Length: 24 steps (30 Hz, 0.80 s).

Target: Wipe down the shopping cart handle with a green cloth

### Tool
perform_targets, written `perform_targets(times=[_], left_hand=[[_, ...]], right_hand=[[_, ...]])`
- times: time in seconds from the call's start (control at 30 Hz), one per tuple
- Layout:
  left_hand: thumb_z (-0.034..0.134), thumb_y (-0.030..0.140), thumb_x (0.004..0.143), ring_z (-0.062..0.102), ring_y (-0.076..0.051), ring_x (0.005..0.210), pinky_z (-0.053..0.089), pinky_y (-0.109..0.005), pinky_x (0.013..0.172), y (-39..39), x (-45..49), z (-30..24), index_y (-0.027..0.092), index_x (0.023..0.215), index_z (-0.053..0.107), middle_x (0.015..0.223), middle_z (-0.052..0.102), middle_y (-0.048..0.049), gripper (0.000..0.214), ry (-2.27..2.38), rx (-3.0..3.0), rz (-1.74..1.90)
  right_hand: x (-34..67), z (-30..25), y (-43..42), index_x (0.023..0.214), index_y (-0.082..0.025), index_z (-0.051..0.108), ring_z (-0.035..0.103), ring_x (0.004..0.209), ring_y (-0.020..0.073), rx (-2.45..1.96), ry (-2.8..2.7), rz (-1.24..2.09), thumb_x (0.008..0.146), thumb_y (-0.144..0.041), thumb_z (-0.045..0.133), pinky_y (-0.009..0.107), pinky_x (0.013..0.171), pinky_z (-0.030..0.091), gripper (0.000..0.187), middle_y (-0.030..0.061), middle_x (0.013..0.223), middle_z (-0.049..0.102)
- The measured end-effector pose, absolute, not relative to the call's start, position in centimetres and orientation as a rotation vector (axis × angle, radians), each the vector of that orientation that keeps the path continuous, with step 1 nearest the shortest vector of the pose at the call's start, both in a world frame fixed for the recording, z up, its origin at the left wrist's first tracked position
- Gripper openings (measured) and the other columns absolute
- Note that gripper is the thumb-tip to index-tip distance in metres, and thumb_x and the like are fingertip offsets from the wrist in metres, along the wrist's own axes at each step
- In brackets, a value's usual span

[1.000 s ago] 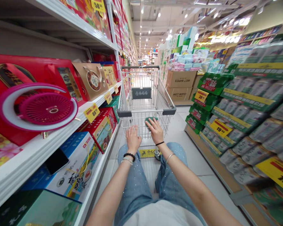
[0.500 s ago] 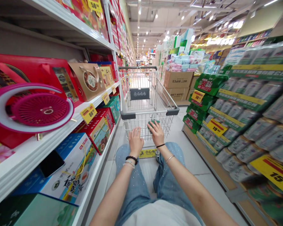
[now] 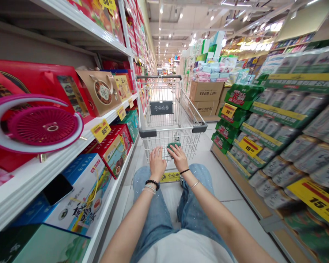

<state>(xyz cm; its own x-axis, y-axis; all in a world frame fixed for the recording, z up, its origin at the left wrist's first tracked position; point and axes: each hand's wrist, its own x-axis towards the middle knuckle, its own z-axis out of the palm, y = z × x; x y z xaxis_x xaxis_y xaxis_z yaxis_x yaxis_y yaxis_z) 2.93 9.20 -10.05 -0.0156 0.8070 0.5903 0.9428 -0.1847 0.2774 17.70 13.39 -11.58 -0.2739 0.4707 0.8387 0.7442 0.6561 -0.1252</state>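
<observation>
From the head camera, the person's two hands are apart, low over the near end of a wire shopping cart (image 3: 164, 109). The left hand (image 3: 157, 163) lies with its fingers extended against the wire mesh, and a black beaded bracelet (image 3: 152, 183) circles that wrist. The right hand (image 3: 178, 157) rests on a small green item (image 3: 173, 146) inside the cart, its fingertips over the item's near edge; whether it grips the item I cannot tell, and the item is too hidden to identify. A thin black band (image 3: 184, 171) sits on the right wrist.

Below the hands are the person's sparkly blue jeans (image 3: 153, 208) and a yellow floor sign (image 3: 170, 177). On the left, white shelves (image 3: 52, 160) carry red gift boxes (image 3: 68, 95), a kraft gift bag (image 3: 98, 93) and a magenta fan (image 3: 44, 126). On the right, shrink-wrapped cans (image 3: 290, 153) stand stacked with a yellow price tag (image 3: 315, 200), and WET WIPES cartons (image 3: 206, 91) are stacked beyond the cart.
</observation>
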Motion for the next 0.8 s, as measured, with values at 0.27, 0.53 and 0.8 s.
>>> perform_targets(times=[0.27, 0.53, 0.8], left_hand=[[0.051, 0.006, 0.074, 0.045, -0.028, 0.136, 0.035, -0.045, 0.117, 9.4, 2.2, -10.1, 0.013, 0.140, 0.049, 0.143, 0.054, -0.0128, 0.067, -1.807, -2.090, -0.978], [0.049, 0.005, 0.075, 0.045, -0.027, 0.137, 0.036, -0.046, 0.117, 9.3, 2.1, -9.9, 0.013, 0.138, 0.051, 0.142, 0.055, -0.0138, 0.064, -1.783, -2.116, -0.978], [0.044, 0.006, 0.078, 0.041, -0.025, 0.141, 0.023, -0.052, 0.123, 8.6, -2.0, -11.2, 0.018, 0.140, 0.048, 0.150, 0.047, -0.0131, 0.063, -1.927, -1.850, -1.105]], right_hand=[[17.2, -9.9, 13.7, 0.137, -0.029, 0.058, 0.042, 0.142, 0.0206, -0.934, -1.920, -0.329, 0.089, 0.000, 0.039, 0.047, 0.120, 0.033, 0.059, 0.0025, 0.142, 0.058], [16.7, -10.2, 12.4, 0.135, -0.025, 0.060, 0.043, 0.141, 0.0188, -0.937, -1.905, -0.327, 0.087, 0.002, 0.036, 0.042, 0.117, 0.040, 0.060, 0.0038, 0.140, 0.060], [16.1, -10.5, 12.9, 0.132, -0.027, 0.063, 0.045, 0.139, 0.0189, -0.936, -1.980, -0.355, 0.088, 0.001, 0.039, 0.044, 0.118, 0.038, 0.057, 0.0031, 0.138, 0.062]])
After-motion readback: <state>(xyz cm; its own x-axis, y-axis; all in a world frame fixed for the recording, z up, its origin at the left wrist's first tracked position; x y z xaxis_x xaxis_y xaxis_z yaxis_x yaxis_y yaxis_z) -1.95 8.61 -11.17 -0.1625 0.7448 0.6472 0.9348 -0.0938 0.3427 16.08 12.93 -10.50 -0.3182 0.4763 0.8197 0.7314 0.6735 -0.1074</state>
